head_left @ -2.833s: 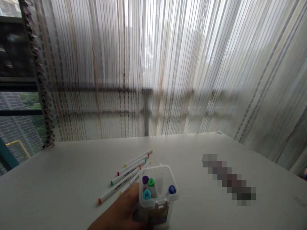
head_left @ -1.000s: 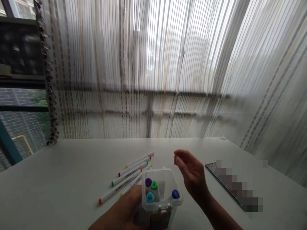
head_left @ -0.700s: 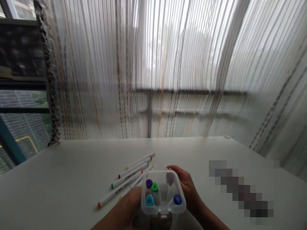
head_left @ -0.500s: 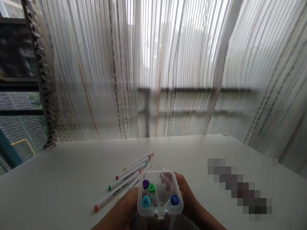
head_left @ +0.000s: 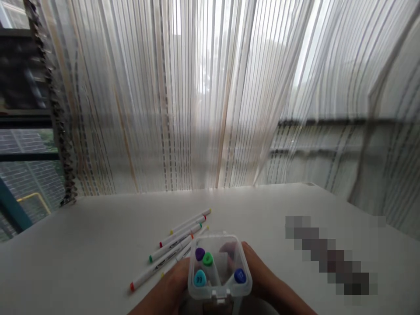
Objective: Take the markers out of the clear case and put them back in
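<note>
A clear plastic marker case [head_left: 220, 289] stands upright at the bottom centre, its lid on. Through the lid show the cap ends of a purple marker [head_left: 200, 253], a green marker [head_left: 208, 259], a light blue marker [head_left: 200, 278] and a dark blue marker [head_left: 240, 275]. My left hand [head_left: 179, 276] is closed around the case's left side, its fingertips hidden. On the opposite side my right hand [head_left: 254, 267] grips the case, with fingers dimly visible through the plastic. Several white markers with coloured ends, among them a red-orange one [head_left: 160, 263], lie slanted beyond my left hand.
The white table [head_left: 262, 214] runs back to a striped sheer curtain [head_left: 203, 109]. A pixelated patch [head_left: 331, 258] covers something on the right of the table. A window [head_left: 29, 170] shows at the far left.
The curtain has shifted and billows differently, mostly on the right. Both hands still hold the case in nearly the same spot. The loose markers lie as before.
</note>
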`<action>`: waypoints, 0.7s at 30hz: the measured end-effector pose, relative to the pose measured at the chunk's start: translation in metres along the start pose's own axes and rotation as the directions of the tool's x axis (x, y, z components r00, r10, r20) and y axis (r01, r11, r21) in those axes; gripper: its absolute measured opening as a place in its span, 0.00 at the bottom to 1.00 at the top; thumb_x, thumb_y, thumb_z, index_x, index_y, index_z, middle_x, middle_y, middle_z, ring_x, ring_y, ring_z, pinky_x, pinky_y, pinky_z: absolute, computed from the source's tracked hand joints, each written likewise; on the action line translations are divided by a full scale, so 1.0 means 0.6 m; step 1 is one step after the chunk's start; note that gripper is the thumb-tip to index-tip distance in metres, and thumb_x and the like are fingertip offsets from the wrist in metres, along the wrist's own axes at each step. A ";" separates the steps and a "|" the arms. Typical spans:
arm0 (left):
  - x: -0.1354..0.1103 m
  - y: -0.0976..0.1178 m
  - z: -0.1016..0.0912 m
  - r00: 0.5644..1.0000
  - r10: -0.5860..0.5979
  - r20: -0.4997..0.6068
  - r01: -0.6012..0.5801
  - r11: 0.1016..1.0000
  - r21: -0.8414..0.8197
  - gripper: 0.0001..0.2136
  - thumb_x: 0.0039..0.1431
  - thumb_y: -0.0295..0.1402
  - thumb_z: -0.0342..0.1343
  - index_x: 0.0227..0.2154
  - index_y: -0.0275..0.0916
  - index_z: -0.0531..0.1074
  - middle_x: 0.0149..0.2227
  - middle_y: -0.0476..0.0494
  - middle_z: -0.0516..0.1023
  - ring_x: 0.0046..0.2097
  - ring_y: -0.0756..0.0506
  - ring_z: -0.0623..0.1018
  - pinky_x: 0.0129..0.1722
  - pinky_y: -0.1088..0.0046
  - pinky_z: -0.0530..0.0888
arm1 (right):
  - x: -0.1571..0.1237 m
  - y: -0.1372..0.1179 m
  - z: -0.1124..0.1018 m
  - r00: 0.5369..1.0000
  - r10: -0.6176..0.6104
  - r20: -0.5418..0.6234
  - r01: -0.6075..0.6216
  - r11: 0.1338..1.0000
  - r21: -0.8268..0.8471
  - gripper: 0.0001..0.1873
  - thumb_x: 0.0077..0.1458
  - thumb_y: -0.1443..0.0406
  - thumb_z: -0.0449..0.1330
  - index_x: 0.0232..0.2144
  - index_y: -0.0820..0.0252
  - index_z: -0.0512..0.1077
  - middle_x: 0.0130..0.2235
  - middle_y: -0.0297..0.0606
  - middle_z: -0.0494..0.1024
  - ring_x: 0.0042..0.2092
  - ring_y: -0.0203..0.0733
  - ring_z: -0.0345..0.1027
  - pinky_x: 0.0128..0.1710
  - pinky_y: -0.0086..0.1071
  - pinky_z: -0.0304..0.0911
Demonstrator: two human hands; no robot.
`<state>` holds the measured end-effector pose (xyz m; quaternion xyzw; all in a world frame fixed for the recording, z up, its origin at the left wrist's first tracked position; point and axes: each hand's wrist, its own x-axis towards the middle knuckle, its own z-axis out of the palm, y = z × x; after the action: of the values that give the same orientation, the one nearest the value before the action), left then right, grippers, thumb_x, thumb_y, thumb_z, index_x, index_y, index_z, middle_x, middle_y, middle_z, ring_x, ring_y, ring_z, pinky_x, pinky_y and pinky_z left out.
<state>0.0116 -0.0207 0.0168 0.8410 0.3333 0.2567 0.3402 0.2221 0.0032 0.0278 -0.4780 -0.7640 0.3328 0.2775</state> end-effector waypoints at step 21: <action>0.022 0.043 -0.018 0.998 -0.020 0.060 0.021 0.999 -0.024 0.24 0.46 0.50 0.59 0.47 0.50 0.71 0.47 0.50 0.74 0.53 0.37 0.68 0.56 0.66 0.62 | -0.001 -0.005 -0.006 0.999 -0.014 0.038 0.014 1.000 0.013 0.16 0.47 0.59 0.54 0.25 0.67 0.74 0.21 0.35 0.70 0.26 0.35 0.58 0.26 0.27 0.51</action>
<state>0.0232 -0.0208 0.0457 0.8407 0.3283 0.2320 0.3627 0.2235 0.0025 0.0325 -0.4645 -0.7704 0.3445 0.2684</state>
